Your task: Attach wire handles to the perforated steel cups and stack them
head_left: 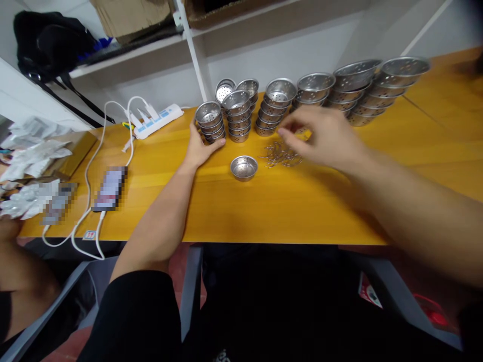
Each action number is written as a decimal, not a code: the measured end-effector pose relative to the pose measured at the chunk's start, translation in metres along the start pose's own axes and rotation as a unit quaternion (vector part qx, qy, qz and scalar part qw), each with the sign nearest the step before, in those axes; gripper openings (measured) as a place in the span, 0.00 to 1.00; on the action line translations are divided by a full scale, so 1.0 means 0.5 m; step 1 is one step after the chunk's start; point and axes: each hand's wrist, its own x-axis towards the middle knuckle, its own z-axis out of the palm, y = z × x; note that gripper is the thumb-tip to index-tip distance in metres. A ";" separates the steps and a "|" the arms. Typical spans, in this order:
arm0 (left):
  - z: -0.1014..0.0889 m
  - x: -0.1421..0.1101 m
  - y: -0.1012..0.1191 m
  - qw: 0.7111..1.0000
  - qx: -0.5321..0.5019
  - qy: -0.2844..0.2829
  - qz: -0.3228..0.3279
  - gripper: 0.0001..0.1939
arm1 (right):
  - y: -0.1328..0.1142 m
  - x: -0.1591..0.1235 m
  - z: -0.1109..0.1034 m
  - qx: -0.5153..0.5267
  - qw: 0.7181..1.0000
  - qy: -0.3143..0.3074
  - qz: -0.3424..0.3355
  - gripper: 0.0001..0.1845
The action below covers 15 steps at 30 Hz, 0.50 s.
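At the left end of the row stands a stack of small perforated metal cups (pixel 209 115). My left hand (pixel 199 148) curves round its lower part, with the thumb along the front and the other fingers mostly hidden behind. My right hand (pixel 320 133) hovers above and to the right of a loose pile of thin metal wire pieces (pixel 281 154). Its thumb and fingers are curled together; whatever may be between them I cannot make out. A single shallow metal cup (pixel 244 168) sits upright on the table, between my hands and nearer to me.
Several more stacks of perforated metal cups (pixel 279 103) line the back of the wooden table (pixel 264 211). To the left lie a power strip (pixel 158 121), white cables, a phone (pixel 110 188) and plastic bags (pixel 33 151). Another person's arm (pixel 28 286) shows at the left edge.
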 end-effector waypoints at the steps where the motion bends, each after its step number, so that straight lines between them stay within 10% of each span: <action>1: 0.004 -0.003 -0.012 1.000 -0.014 -0.003 -0.022 0.84 | -0.016 0.015 -0.020 -0.013 0.999 0.033 -0.001 0.11; 8: 0.018 0.000 -0.033 0.998 -0.018 0.010 -0.053 0.70 | -0.039 0.272 -0.091 -0.091 0.991 0.034 0.096 0.22; 15: 0.017 -0.017 -0.023 0.996 -0.040 -0.013 -0.073 0.72 | 0.054 0.500 0.011 -0.089 0.952 -0.142 0.258 0.17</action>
